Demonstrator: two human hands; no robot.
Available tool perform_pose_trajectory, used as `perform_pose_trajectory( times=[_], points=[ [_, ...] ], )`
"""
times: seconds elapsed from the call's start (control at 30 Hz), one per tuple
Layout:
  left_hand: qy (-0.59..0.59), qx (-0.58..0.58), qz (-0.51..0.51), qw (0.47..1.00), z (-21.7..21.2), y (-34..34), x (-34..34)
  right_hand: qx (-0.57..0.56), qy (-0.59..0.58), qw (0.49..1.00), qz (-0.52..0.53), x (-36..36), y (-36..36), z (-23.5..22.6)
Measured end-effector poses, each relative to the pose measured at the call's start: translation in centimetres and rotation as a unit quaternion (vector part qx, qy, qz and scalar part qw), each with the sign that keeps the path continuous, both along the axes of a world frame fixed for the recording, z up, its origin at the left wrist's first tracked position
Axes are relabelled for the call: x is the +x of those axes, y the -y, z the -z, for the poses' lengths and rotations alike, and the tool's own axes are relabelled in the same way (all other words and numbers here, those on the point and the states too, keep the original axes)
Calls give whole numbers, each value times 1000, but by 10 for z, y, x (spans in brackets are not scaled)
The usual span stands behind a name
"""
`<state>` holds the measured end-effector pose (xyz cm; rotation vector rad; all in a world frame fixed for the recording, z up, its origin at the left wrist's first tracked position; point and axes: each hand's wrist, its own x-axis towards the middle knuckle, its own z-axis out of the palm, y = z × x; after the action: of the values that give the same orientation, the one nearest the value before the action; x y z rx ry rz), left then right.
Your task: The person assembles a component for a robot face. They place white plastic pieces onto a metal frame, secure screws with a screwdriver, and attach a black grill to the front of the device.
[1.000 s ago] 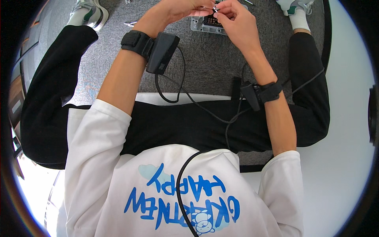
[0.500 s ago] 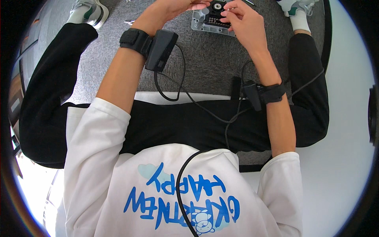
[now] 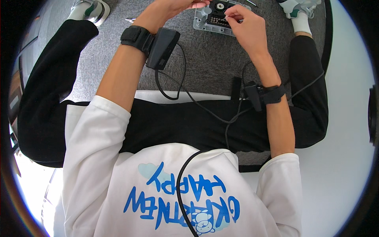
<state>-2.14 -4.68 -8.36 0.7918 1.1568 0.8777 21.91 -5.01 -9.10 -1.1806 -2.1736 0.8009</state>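
A grey plastic case point(image 3: 202, 26) lies on the grey surface at the top of the view. Inside it sits a black insert point(image 3: 216, 18) with rows of small metal-looking dots and a round pale disc point(image 3: 220, 6). Above the insert's right part, my right hand point(image 3: 248, 27) is closed in a pinch. A tiny shiny metal piece point(image 3: 225, 17) shows at its fingertips, too small to name. My left hand point(image 3: 177, 7) is beside the case's left side, its fingertips at the case's upper left. The upper edge cuts off much of that hand, so its grip is hidden.
Small metal pieces point(image 3: 130, 20) lie left of my left wrist, and a thin metal rod point(image 3: 251, 3) is beyond the case. Black devices are strapped to my left wrist point(image 3: 162, 48) and right wrist point(image 3: 254, 95). Their cables point(image 3: 209, 111) cross my lap.
My right fingertips have moved slightly toward me over the black insert, still pinched, uncovering more of it. My left hand is almost unchanged; the whole view has shifted a little.
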Motion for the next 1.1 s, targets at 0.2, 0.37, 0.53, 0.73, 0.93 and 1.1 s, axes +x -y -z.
perform_pose_trajectory(
  times=[0.2, 0.37, 0.53, 0.73, 0.93, 1.1],
  points=[
    [-27, 16, 6, 999, 0, -1, -1, 102, 39, 994, -28, -4, 6, 4],
    [-26, 17, 1, 1000, 0, -2, 0, 157, 82, 983, -41, -5, 8, 6],
    [-35, 31, 6, 999, 3, -4, -3, 210, 90, 971, -65, -4, 6, 8],
    [-40, 9, 6, 999, 0, -3, -2, 211, 82, 971, -74, -5, 4, 9],
    [-27, -24, 21, 999, -1, 1, 3, 123, 0, 992, -39, -13, 6, -22],
    [-34, -39, 52, 997, -2, 5, 6, 97, -48, 993, -44, -22, 8, -35]
  ],
)
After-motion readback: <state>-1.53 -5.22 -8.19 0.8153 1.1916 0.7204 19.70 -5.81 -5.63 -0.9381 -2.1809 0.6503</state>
